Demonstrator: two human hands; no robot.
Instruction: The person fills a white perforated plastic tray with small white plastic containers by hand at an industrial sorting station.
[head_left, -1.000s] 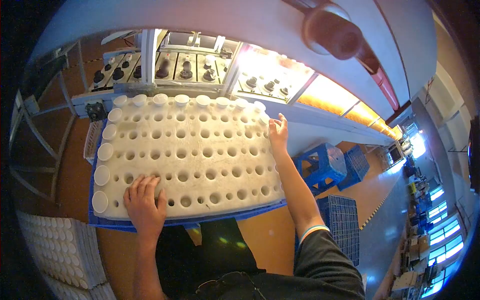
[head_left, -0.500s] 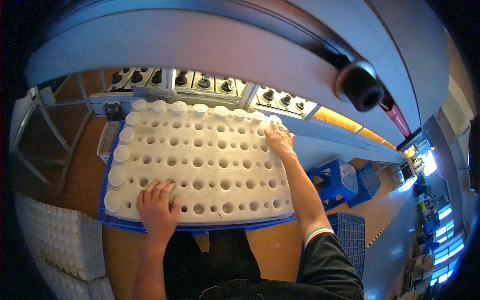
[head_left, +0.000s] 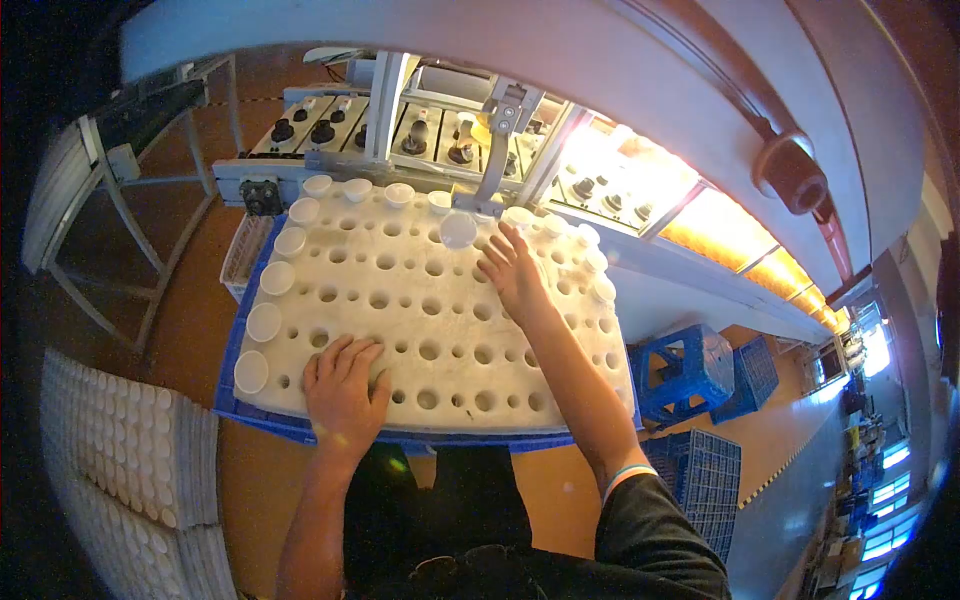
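Observation:
A white foam board [head_left: 380, 325] with rows of round holes lies before me. Translucent white cups stand along its left, back and right edges, among them a cup [head_left: 264, 322] on the left. My left hand [head_left: 345, 390] rests on the front left of the board, fingers stretched out and nothing in them. Over the back of the board, my right hand [head_left: 515, 275] has its fingers apart and looks unoccupied. Just left of its fingertips is a single cup [head_left: 459, 230], at the lower end of a curved metal arm [head_left: 495, 160].
Under the foam is a blue crate [head_left: 300, 428]. Behind it stands a machine with black knob-like fixtures [head_left: 415, 140] and a lit section [head_left: 625, 160]. At right are a blue stool [head_left: 690, 365] and blue crates [head_left: 705, 480]; at lower left, stacked boards of cups [head_left: 125, 430].
My right hand has come away from the board's back right corner, toward the middle. The metal arm now shows over the back edge with a cup at its end. The view has shifted.

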